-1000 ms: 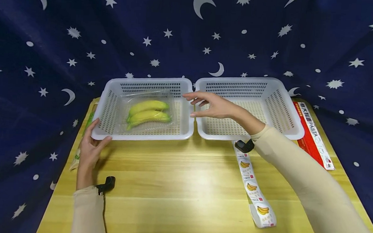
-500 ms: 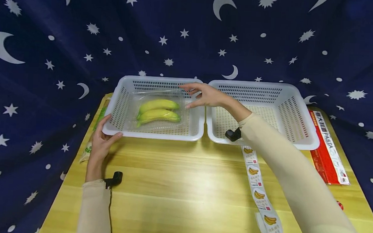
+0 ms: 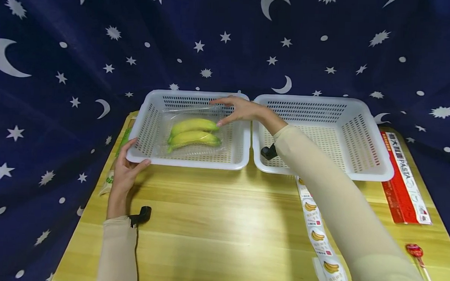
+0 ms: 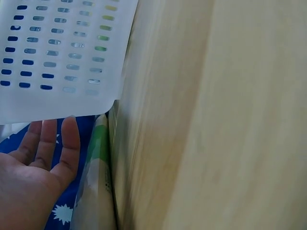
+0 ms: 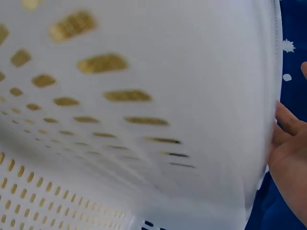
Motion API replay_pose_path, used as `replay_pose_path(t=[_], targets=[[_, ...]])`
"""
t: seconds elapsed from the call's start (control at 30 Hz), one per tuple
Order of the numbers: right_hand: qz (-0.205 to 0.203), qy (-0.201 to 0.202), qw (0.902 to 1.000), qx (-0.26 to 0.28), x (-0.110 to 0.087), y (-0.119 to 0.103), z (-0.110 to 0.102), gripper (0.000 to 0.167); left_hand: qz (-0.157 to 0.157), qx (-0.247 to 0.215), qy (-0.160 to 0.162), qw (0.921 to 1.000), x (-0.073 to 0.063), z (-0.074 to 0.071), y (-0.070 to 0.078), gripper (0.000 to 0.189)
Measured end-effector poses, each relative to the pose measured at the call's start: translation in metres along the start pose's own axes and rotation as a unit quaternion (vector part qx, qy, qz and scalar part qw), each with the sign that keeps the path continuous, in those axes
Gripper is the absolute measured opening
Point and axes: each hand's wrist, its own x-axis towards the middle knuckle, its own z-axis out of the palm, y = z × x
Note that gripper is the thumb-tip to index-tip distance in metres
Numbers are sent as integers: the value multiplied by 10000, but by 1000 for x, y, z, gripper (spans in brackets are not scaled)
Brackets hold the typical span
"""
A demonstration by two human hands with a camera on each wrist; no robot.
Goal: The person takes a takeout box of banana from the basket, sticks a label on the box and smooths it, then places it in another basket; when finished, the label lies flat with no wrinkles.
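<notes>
The left white plastic basket [image 3: 200,165] holds a clear plastic package [image 3: 162,144] with yellow-green bananas [image 3: 192,139] inside. My left hand [image 3: 125,174] is at this basket's front left corner, fingers extended along its outer side and thumb near the front rim. In the left wrist view, the left hand's [image 4: 45,163] fingertips reach the basket's wall [image 4: 72,103]. My right hand [image 3: 239,109] hovers over the basket's right end, fingers spread, the thumb close to the package's right edge; whether it touches is unclear. The right wrist view shows this hand [image 5: 292,158] partly, behind a basket wall.
A second white basket [image 3: 322,149] stands to the right. A strip of banana labels [image 3: 320,241] lies under the right forearm. A red pasta packet [image 3: 400,186] and a lollipop [image 3: 414,250] are at the right; a green-and-beige packet [image 3: 110,181] is at the left edge.
My right hand has moved left, from between the baskets to over the left basket's package. My left hand stays at the corner. The head view has shifted, bringing the lollipop into sight.
</notes>
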Motion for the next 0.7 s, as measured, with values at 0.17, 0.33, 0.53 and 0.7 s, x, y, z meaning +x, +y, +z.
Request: replay_pose_path(t=[0.17, 0.33, 0.53, 0.7], targets=[[-11, -1, 9998, -194, 7, 3, 3, 80, 26, -116, 34, 9999, 0, 2, -1, 76], [1, -76, 9993, -355, 11, 3, 4, 79, -104, -131, 118, 9998, -1, 3, -1, 74], [41, -301, 9989, -352, 14, 3, 6, 80, -72, -207, 115, 9997, -1, 3, 0, 73], [97, -362, 9985, -388, 17, 5, 9, 79, -114, -240, 217, 9994, -1, 5, 0, 71]])
